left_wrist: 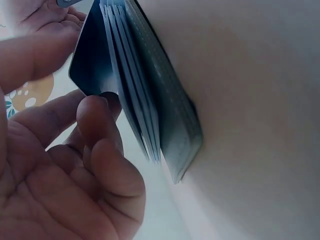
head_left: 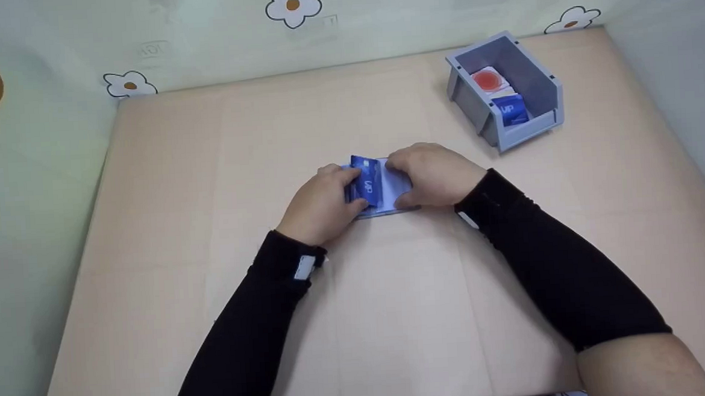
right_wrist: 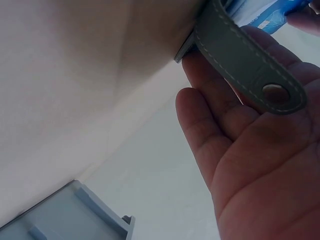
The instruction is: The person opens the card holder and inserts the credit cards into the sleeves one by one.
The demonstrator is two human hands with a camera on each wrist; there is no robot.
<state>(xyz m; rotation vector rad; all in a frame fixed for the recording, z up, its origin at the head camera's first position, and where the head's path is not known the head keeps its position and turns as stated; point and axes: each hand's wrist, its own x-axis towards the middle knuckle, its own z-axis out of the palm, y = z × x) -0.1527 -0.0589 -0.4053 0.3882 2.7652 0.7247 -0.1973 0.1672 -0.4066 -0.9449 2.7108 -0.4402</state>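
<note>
A card holder lies open on the table, its pale inner page [head_left: 395, 186] showing between the two hands. At its left side my left hand [head_left: 322, 202] pinches a blue VIP card [head_left: 368, 182], which stands tilted above the holder. My right hand [head_left: 438, 172] grips the holder's right side, fingers at the far edge and thumb at the near one. In the left wrist view several sleeves fan out inside the grey-green cover [left_wrist: 182, 145]. A stitched strap with a metal snap [right_wrist: 240, 62] hangs over the right palm in the right wrist view.
A grey plastic bin [head_left: 474, 104] stands at the back right of the table [head_left: 395, 316]. Inside it are a card with a red circle [head_left: 488, 81] and another blue VIP card [head_left: 511, 111]. Walls with flower prints border the table's back and sides.
</note>
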